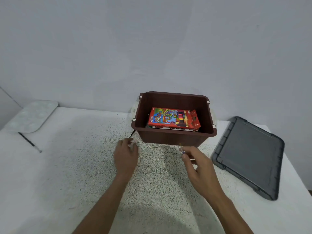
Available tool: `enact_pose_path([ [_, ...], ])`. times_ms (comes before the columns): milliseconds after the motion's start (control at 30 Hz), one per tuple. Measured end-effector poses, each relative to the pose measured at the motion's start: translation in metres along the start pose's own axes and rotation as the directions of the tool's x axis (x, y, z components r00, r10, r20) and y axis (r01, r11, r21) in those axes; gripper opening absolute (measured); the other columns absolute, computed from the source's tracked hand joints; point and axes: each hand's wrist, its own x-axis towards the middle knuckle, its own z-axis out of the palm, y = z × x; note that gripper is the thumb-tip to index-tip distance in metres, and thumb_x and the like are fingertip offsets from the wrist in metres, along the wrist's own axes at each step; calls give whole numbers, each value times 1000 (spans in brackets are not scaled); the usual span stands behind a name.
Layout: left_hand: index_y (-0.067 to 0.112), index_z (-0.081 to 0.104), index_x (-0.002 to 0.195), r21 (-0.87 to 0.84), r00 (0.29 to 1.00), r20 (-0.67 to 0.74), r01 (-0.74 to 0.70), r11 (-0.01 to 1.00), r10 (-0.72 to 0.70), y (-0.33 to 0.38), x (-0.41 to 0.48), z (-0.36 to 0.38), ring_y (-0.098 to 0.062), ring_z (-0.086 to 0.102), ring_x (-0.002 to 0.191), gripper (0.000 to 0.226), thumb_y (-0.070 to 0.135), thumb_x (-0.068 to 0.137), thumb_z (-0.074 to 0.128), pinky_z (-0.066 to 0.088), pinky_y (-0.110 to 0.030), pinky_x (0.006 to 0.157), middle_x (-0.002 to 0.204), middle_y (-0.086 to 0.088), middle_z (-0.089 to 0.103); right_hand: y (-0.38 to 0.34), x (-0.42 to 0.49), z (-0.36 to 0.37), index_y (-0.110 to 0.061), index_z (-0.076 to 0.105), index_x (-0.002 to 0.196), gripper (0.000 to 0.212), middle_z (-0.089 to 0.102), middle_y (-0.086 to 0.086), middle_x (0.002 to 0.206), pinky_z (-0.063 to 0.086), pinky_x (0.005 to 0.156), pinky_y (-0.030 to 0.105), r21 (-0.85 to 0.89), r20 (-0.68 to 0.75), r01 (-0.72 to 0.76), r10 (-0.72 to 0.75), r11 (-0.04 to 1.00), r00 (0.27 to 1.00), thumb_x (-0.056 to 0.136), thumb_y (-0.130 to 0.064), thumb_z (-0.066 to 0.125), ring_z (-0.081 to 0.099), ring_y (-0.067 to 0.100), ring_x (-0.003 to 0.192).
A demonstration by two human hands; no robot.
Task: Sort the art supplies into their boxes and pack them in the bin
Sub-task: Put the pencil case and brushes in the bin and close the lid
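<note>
- Pinching a thin paintbrush (181, 148) in my right hand (200, 168), thumb and forefinger pressed together on its shaft, I am holding it just in front of the brown bin (173, 138).
- I am reaching my left hand (125, 156) toward another dark brush (132, 133) lying on the counter (76, 166) by the bin's near left corner; whether that grip is closing on it I cannot tell, blur is hiding the fingertips.
- Both forearms are stretching forward, palms down, wrists low.
- I am judging the boxes done: the red crayon box (170, 118) is lying on top of the others inside the bin.
- Loose brushes are what I am gathering now; next I am needing to lift both over the rim.
- A third brush (29, 142) and the white palette (32, 115) are waiting far left, the grey lid (249, 154) at right.
</note>
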Motion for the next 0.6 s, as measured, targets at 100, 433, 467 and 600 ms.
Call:
enact_pose_path([
  [100, 13, 58, 130, 238, 1000, -14, 5, 971, -2, -8, 17, -7, -31, 51, 111, 41, 30, 93, 63, 40, -44, 93, 125, -15, 52, -10, 1, 11, -31, 61, 106, 20, 62, -17, 98, 51, 71, 20, 51, 29, 6, -8, 999, 1000, 99, -14, 54, 62, 8, 90],
  [433, 17, 71, 104, 343, 1000, -20, 27, 939, -21, -14, 28, -13, -30, 46, 116, 19, 29, 93, 61, 30, -44, 98, 121, -9, 57, -20, -9, 22, -37, 57, 97, 19, 64, -14, 93, 49, 68, 13, 131, 55, -71, 64, 989, 996, 99, -17, 55, 64, 10, 86],
  [467, 17, 71, 103, 337, 999, -20, 34, 941, -29, -12, 27, -14, -30, 47, 115, 18, 28, 93, 60, 31, -44, 98, 119, -9, 58, -18, -11, 23, -37, 57, 96, 20, 64, -14, 92, 49, 67, 12, 133, 61, -91, 83, 987, 995, 99, -18, 55, 64, 10, 86],
  [600, 16, 67, 103, 242, 997, -73, 54, 969, -38, -10, 20, -22, -25, 58, 100, 17, 26, 96, 55, 33, -43, 94, 104, -3, 69, -10, -23, 26, -35, 55, 93, 18, 63, -13, 88, 48, 65, 12, 108, 122, -137, 124, 985, 985, 100, -17, 54, 63, 10, 83],
])
